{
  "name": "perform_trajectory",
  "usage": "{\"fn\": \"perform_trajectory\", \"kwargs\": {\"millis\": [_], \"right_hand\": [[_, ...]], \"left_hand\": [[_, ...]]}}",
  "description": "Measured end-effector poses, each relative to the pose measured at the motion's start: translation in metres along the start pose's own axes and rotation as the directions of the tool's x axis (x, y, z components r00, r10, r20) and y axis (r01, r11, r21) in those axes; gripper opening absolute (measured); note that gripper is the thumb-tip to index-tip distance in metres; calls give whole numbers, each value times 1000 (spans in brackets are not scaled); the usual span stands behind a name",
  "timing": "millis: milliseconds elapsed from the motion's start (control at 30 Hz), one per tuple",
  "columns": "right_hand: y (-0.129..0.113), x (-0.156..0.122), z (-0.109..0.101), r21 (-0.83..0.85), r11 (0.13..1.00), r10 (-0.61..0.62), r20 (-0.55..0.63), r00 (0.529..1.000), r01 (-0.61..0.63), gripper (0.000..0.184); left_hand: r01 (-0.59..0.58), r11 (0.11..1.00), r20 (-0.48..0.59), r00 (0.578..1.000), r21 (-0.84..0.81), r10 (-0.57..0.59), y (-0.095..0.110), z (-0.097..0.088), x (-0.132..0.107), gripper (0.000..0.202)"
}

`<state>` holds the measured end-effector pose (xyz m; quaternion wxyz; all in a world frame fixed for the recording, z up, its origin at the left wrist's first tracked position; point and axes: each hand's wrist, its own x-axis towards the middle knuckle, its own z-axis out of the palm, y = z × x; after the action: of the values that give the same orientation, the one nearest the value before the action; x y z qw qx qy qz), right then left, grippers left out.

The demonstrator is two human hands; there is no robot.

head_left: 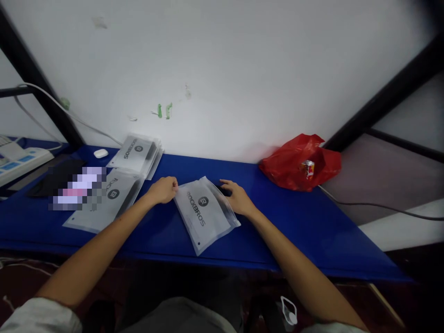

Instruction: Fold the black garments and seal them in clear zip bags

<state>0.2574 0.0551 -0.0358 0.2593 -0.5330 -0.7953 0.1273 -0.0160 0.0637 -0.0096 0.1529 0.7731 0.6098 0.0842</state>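
A frosted zip bag point(204, 215) printed ROCKBROS lies at an angle on the blue table point(294, 236), its zip edge facing right. My left hand point(163, 190) is closed in a pinch at the bag's upper left edge. My right hand point(237, 197) is at the bag's open zip side, fingers curled round a dark item point(225, 190). Part of that item is hidden by the fingers and the bag, so its kind cannot be made out.
Stacked frosted bags point(135, 150) and more bags point(114, 196) lie at the left. Beside them are a pixelated patch, a white case point(101, 153) and a power strip point(26, 164). A red plastic bag point(294, 162) stands at the back right, against the wall point(222, 83).
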Motion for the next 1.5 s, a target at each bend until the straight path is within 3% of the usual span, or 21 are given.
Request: {"fn": "perform_trajectory", "kwargs": {"millis": [100,233,333,400,533,667,900,1033,1200,1500], "right_hand": [[19,-1,-5,-31,996,85,-102,991,-89,15],[36,-2,-11,-30,978,200,-163,966,-207,13],[39,-3,-8,-31,972,225,-184,957,-235,13],[39,-3,-4,-35,972,219,-211,953,-231,15],[35,-4,5,-55,967,229,-238,944,-249,23],[29,-2,9,-64,971,214,-202,956,-231,33],[54,-1,-7,-82,986,123,-223,967,-144,44],[71,-12,-5,-186,966,153,-149,977,-180,46],[72,-22,4,-255,944,183,-131,974,-211,49],[73,-23,4,-254,943,184,-148,972,-217,48]], "left_hand": [[41,998,-82,996,37,-38,-10,-22,11,19],[75,989,-160,986,130,-54,-32,-65,45,19],[137,962,-331,942,237,-52,-33,-79,65,27],[129,944,-377,926,304,-6,-22,-69,65,34],[-80,907,-172,971,413,164,9,-18,37,42],[-153,903,-119,969,401,217,19,20,16,38],[-226,932,-208,934,282,290,16,22,14,37],[-220,957,-167,953,188,252,26,37,9,43],[-169,978,-164,969,120,187,28,55,8,47],[-180,983,-194,963,41,185,22,57,11,49]]}}
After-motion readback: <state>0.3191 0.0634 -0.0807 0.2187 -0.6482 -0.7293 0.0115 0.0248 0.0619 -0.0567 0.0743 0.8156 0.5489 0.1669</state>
